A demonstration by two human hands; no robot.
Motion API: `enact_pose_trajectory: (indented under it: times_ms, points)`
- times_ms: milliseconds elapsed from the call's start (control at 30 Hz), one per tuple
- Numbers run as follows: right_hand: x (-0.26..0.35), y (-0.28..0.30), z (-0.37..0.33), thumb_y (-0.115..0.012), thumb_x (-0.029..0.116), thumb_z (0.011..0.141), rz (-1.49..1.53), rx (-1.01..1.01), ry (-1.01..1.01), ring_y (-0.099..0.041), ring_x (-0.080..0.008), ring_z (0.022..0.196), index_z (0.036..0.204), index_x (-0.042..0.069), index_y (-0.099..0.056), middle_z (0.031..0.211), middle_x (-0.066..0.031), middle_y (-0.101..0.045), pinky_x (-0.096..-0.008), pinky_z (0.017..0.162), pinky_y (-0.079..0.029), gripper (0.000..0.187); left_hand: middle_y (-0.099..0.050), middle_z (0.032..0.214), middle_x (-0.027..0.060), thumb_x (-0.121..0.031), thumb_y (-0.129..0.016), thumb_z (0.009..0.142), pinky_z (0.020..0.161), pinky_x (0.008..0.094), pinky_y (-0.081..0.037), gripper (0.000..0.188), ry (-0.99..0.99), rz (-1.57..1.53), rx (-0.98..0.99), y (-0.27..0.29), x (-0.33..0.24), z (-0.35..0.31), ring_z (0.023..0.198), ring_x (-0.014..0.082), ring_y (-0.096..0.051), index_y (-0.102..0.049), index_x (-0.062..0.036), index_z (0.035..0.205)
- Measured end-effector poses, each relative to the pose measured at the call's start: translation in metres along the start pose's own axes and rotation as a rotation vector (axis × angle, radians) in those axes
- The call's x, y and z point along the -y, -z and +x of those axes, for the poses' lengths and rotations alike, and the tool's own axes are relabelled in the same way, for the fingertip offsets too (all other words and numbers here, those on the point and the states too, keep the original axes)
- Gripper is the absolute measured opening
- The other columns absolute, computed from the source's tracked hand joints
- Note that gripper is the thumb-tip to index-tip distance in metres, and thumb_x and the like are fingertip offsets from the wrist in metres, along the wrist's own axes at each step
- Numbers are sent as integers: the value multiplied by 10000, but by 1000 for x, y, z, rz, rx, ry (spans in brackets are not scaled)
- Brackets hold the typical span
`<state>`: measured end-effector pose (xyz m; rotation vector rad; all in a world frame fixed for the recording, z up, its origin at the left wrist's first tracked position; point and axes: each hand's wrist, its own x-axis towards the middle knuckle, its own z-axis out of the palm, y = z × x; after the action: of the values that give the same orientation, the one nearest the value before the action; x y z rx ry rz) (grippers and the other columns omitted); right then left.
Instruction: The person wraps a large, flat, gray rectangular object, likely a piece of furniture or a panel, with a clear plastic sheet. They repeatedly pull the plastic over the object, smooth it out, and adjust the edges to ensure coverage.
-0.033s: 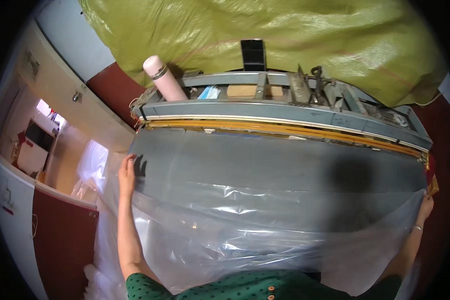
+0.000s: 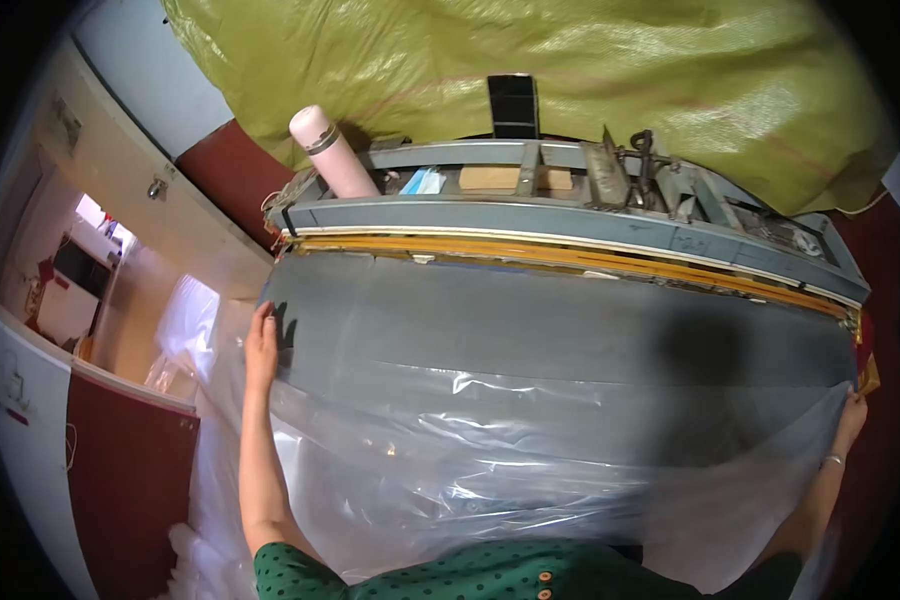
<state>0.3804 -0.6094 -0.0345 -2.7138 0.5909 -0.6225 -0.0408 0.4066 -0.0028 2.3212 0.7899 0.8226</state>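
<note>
A clear plastic sheet lies rumpled over the near part of a long grey flat bed and spreads toward my body. My left hand is at the bed's left edge, fingers pointing away from me and closed at the sheet's left side; the exact grip is small in view. A shadow of its fingers falls on the grey surface. At the far right edge my right hand pinches the sheet's corner, pulling it taut there. The sheet's far border runs across the bed between my hands.
Behind the bed runs a grey metal frame with yellow strips. It carries a pink bottle, a blue-and-white mask and metal tools. A yellow-green tarp hangs behind. More plastic gathers at left near a door.
The view has shifted very slightly. Both hands keep nearly the same places on the bed's edges, and the sheet looks almost unchanged.
</note>
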Motion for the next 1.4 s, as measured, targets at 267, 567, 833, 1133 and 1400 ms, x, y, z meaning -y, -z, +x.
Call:
enact_pose_trajectory:
  times_ms: [267,567,833,1133,1400]
  points:
    - [50,-4,-36,-462,349,884,-29,-123,153,-568,-405,881,1032,-12,-565,939,-233,-603,-451,720,-440,404,-411,1301,219,-233,-466,895,1019,354,-281,479,-114,190,-86,-29,52,63,1212,319,-389,-370,26,1287]
    - [79,-25,-42,-514,302,852,-276,-493,360,-601,-334,717,859,40,-547,747,-169,-616,-443,608,-456,264,-568,985,68,-148,-485,912,793,262,-439,201,-237,-443,148,-165,-243,-26,897,132,-533,-573,11,997]
    - [97,7,-50,-483,264,871,-106,-182,27,-613,-354,724,906,38,-551,735,-189,-621,-465,633,-468,239,-632,853,117,-155,-578,820,629,341,-472,169,-837,-270,1000,-310,-486,-205,711,254,-607,-605,-16,912]
    - [89,5,-43,-481,293,874,-132,-147,48,-620,-349,771,905,50,-550,773,-180,-629,-470,661,-473,254,-558,734,53,-20,-505,767,502,242,-441,257,-102,-681,1557,-279,-471,-220,547,116,-527,-398,-38,1001]
    - [83,-8,-42,-426,279,904,-128,-158,189,-603,-367,807,935,37,-536,857,-187,-619,-479,680,-463,267,-623,834,170,-196,-552,750,689,449,-471,202,-314,629,1181,-78,-107,-231,807,350,-591,-622,-104,915]
